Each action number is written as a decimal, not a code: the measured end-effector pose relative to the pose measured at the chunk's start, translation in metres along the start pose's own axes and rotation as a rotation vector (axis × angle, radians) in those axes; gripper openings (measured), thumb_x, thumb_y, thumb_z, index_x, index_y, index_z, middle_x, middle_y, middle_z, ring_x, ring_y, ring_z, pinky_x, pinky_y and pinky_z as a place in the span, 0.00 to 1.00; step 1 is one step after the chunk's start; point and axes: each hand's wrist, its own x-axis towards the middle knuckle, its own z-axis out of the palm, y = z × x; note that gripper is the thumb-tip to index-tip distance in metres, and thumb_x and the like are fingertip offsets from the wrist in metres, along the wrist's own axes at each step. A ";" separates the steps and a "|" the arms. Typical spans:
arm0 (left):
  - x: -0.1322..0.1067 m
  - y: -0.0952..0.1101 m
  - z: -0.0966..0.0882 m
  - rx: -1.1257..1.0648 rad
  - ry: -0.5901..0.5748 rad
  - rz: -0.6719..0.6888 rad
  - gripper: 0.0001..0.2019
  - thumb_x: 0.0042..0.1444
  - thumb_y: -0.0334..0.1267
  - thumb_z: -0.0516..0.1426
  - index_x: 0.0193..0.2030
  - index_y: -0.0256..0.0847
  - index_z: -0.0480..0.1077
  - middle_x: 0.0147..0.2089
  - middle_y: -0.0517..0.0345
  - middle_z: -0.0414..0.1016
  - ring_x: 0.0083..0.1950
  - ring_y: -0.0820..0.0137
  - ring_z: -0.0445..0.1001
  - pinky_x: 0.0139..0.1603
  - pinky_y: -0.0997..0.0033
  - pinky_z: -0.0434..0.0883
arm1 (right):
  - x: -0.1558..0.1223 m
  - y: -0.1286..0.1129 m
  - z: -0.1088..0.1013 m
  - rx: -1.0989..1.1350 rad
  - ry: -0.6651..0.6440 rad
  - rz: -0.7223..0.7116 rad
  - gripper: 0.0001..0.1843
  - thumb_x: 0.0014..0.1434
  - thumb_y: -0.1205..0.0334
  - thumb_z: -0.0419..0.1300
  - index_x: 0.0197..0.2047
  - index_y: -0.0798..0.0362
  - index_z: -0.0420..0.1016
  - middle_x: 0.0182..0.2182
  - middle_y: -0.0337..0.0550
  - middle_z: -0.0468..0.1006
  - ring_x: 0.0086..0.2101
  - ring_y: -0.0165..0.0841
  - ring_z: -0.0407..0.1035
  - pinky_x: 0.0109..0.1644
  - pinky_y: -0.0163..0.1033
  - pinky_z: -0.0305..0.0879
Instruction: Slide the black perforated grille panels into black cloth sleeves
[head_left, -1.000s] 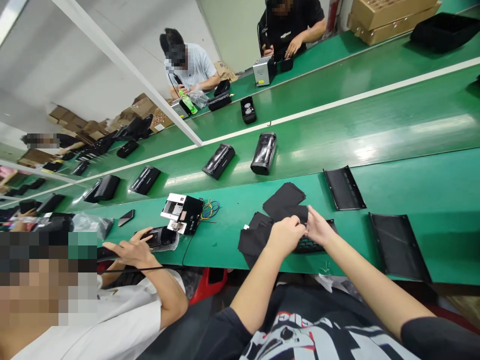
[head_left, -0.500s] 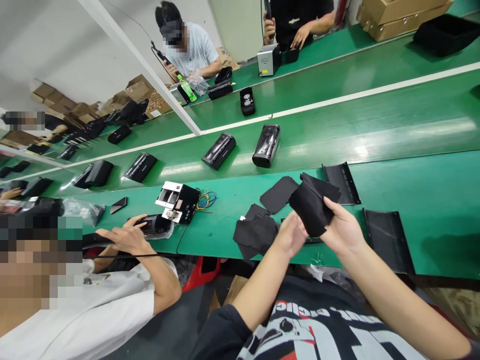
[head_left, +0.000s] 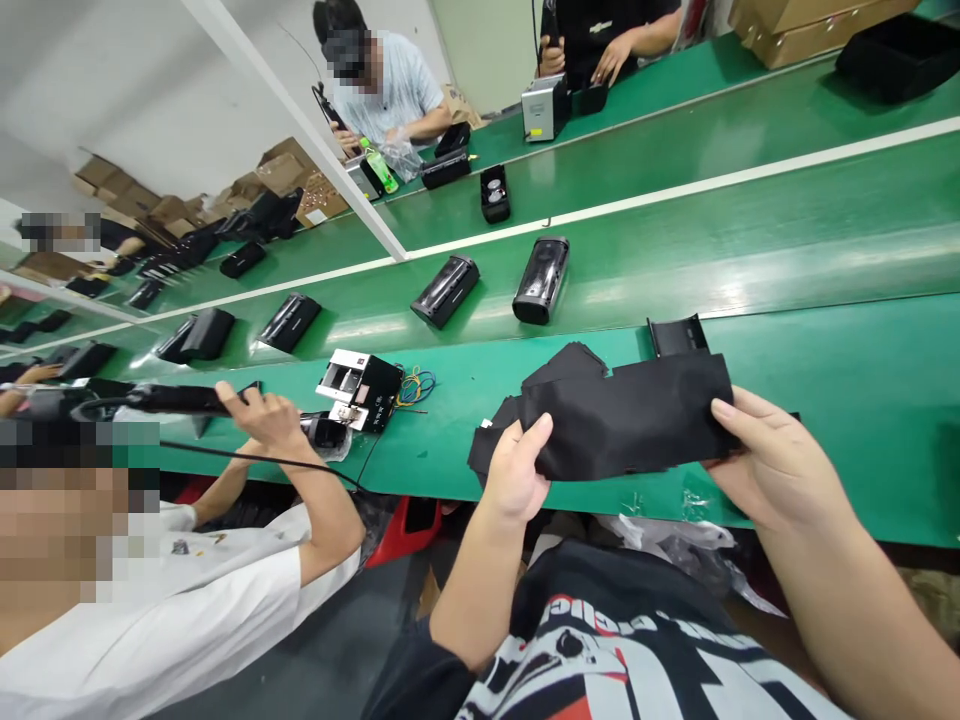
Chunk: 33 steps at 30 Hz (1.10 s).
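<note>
Black fabric sheet (head_left: 626,420) held stretched above near edge of green bench (head_left: 862,400), long axis left to right. Left hand (head_left: 517,470) pinched on left end; right hand (head_left: 776,465) closed on right end; both equally near.

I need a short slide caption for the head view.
Left hand and right hand hold a black cloth stretched above a green bench.
</note>
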 end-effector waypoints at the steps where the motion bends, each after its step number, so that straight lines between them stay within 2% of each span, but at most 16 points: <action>1: -0.004 0.002 0.000 0.011 0.006 0.002 0.14 0.43 0.39 0.59 0.38 0.38 0.72 0.37 0.54 0.77 0.51 0.59 0.67 0.55 0.56 0.62 | -0.003 -0.001 -0.001 -0.011 -0.002 0.002 0.13 0.47 0.59 0.59 0.39 0.45 0.72 0.34 0.38 0.78 0.43 0.39 0.68 0.44 0.47 0.68; 6: -0.020 0.010 0.000 0.072 -0.043 0.008 0.16 0.43 0.42 0.58 0.40 0.40 0.71 0.41 0.55 0.76 0.53 0.58 0.66 0.54 0.57 0.63 | -0.015 -0.008 -0.001 0.013 -0.012 0.023 0.17 0.44 0.57 0.62 0.40 0.45 0.72 0.34 0.38 0.78 0.41 0.40 0.69 0.43 0.46 0.69; 12: -0.036 0.017 0.002 0.070 -0.167 0.014 0.18 0.43 0.43 0.58 0.41 0.37 0.71 0.43 0.52 0.75 0.53 0.56 0.64 0.54 0.57 0.63 | -0.031 -0.020 -0.002 0.009 0.018 0.022 0.17 0.41 0.55 0.64 0.38 0.42 0.73 0.32 0.36 0.79 0.39 0.40 0.71 0.41 0.44 0.71; 15: -0.043 0.019 0.005 0.077 -0.176 0.045 0.17 0.43 0.43 0.58 0.41 0.38 0.71 0.43 0.52 0.75 0.52 0.57 0.66 0.53 0.58 0.63 | -0.036 -0.022 -0.003 -0.009 0.025 0.013 0.16 0.41 0.54 0.64 0.37 0.43 0.74 0.30 0.38 0.79 0.36 0.41 0.72 0.38 0.43 0.72; 17: -0.040 0.019 0.000 0.103 -0.142 0.053 0.18 0.44 0.43 0.58 0.42 0.38 0.70 0.42 0.52 0.76 0.51 0.58 0.68 0.53 0.59 0.63 | -0.034 -0.017 -0.004 -0.011 -0.001 0.021 0.17 0.41 0.55 0.64 0.38 0.44 0.73 0.31 0.38 0.79 0.35 0.40 0.72 0.37 0.43 0.73; 20: -0.018 0.013 -0.025 0.296 -0.022 0.047 0.19 0.47 0.44 0.55 0.45 0.38 0.68 0.41 0.52 0.76 0.46 0.61 0.71 0.51 0.61 0.65 | -0.020 0.001 -0.005 -0.054 -0.067 0.051 0.22 0.40 0.55 0.65 0.42 0.45 0.71 0.33 0.39 0.79 0.32 0.37 0.73 0.35 0.41 0.73; 22: 0.006 0.003 -0.054 0.615 0.085 0.026 0.18 0.52 0.44 0.49 0.46 0.38 0.68 0.41 0.51 0.75 0.44 0.64 0.72 0.48 0.62 0.66 | -0.007 0.019 -0.006 -0.135 -0.128 0.104 0.24 0.41 0.53 0.64 0.44 0.47 0.69 0.36 0.42 0.78 0.32 0.36 0.73 0.36 0.41 0.72; 23: 0.019 -0.003 -0.070 0.874 0.140 -0.002 0.17 0.54 0.42 0.46 0.45 0.39 0.68 0.41 0.53 0.76 0.42 0.66 0.73 0.46 0.64 0.67 | -0.001 0.028 -0.007 -0.176 -0.159 0.141 0.25 0.42 0.52 0.63 0.45 0.48 0.68 0.38 0.44 0.77 0.34 0.37 0.72 0.37 0.42 0.71; 27: 0.064 -0.031 -0.125 1.178 0.324 -0.036 0.10 0.50 0.34 0.51 0.35 0.34 0.71 0.41 0.45 0.74 0.46 0.60 0.70 0.50 0.61 0.62 | 0.012 0.058 -0.017 -0.280 -0.235 0.272 0.26 0.45 0.50 0.60 0.47 0.50 0.65 0.46 0.50 0.71 0.42 0.41 0.69 0.45 0.45 0.67; 30: 0.086 -0.045 -0.142 1.357 0.479 -0.008 0.12 0.47 0.32 0.53 0.40 0.33 0.68 0.46 0.39 0.69 0.52 0.55 0.64 0.53 0.57 0.57 | 0.014 0.071 -0.026 -0.308 -0.240 0.306 0.26 0.44 0.49 0.60 0.46 0.52 0.66 0.46 0.52 0.71 0.43 0.43 0.68 0.46 0.48 0.66; 33: 0.110 -0.054 -0.137 1.476 0.561 0.074 0.18 0.49 0.35 0.52 0.49 0.38 0.61 0.53 0.42 0.61 0.57 0.57 0.56 0.56 0.60 0.52 | 0.016 0.077 -0.033 -0.323 -0.228 0.314 0.26 0.44 0.48 0.60 0.45 0.52 0.66 0.46 0.53 0.71 0.43 0.44 0.68 0.46 0.49 0.66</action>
